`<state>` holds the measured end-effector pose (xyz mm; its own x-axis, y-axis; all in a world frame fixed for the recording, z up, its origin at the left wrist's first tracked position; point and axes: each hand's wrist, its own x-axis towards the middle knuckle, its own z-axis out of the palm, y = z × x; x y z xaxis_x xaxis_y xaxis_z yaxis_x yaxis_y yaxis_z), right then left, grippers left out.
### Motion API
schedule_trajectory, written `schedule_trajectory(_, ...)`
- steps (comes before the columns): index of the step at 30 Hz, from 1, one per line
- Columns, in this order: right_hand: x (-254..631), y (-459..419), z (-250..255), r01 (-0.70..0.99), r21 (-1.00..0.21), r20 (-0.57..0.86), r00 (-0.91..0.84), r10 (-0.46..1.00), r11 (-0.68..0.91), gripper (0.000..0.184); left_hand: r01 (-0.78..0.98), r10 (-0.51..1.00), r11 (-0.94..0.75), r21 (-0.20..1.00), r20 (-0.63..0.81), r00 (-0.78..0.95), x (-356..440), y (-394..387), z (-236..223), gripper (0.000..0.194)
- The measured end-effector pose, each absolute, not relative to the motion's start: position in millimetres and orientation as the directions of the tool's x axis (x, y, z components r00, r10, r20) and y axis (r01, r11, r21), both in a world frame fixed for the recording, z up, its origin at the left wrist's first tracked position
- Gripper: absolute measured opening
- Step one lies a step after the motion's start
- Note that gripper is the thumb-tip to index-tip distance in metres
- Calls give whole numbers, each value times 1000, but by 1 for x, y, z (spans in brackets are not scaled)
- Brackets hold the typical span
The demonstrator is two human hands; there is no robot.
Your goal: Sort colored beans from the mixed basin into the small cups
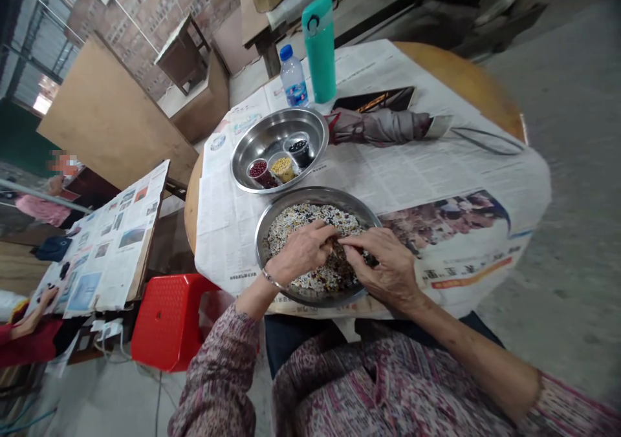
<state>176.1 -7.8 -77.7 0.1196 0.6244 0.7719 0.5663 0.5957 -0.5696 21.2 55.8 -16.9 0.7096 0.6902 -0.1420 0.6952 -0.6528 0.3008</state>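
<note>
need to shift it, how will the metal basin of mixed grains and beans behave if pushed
The metal basin looks rigid, so it should slide without flexing. The broad layer of loose grains and beans inside suggests noticeable weight, and might shift if jolted. Being wide and low, the basin seems unlikely to tip.

A teal flask (320,55) and a blue-capped bottle (294,80) stand at upper centre; a red stool (165,320) sits lower left.
</note>
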Motion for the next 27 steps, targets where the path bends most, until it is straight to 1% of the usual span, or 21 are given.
schedule_trajectory(4, 177, -9, -78, 555, -591, 755, 125, 643, 586, 16, 663, 659, -659, 355, -152, 737, -5, 23, -3, 16)
schedule_trajectory(8, 177, -9, -80, 560, -598, 741, 115, 661, 573, 16, 591, 555, -702, 397, -215, 804, -12, 0, 0, 17)
schedule_trajectory(11, 176, -9, -82, 577, -582, 746, 97, 659, 573, 16, 572, 519, -727, 380, -242, 820, -4, -3, -7, 23)
schedule_trajectory(13, 176, -9, -83, 586, -573, 750, 92, 655, 573, 16, 614, 569, -725, 313, -231, 789, 3, 1, -12, 26)
schedule_trajectory(16, 175, -9, -84, 589, -568, 753, 91, 651, 575, 16, 746, 735, -633, 208, -139, 663, 6, 14, -18, 29)
schedule_trajectory(18, 175, -9, -84, 591, -566, 754, 90, 650, 575, 16, 818, 832, -540, 197, -24, 554, 2, 23, -20, 29)
schedule_trajectory(20, 175, -9, -83, 590, -565, 756, 89, 649, 576, 16, 863, 887, -461, 205, 74, 456, -4, 30, -22, 26)
schedule_trajectory(22, 176, -9, -83, 585, -567, 756, 89, 649, 580, 15, 897, 916, -399, 193, 124, 381, -12, 33, -23, 23)
schedule_trajectory(23, 176, -9, -83, 581, -569, 754, 87, 651, 582, 15, 911, 926, -372, 181, 136, 351, -15, 34, -25, 25)
schedule_trajectory(25, 177, -9, -83, 578, -572, 750, 83, 656, 581, 15, 932, 942, -325, 163, 140, 304, -20, 32, -27, 40)
schedule_trajectory(27, 177, -9, -84, 579, -574, 747, 82, 659, 579, 14, 937, 953, -297, 182, 115, 279, -21, 30, -31, 52)
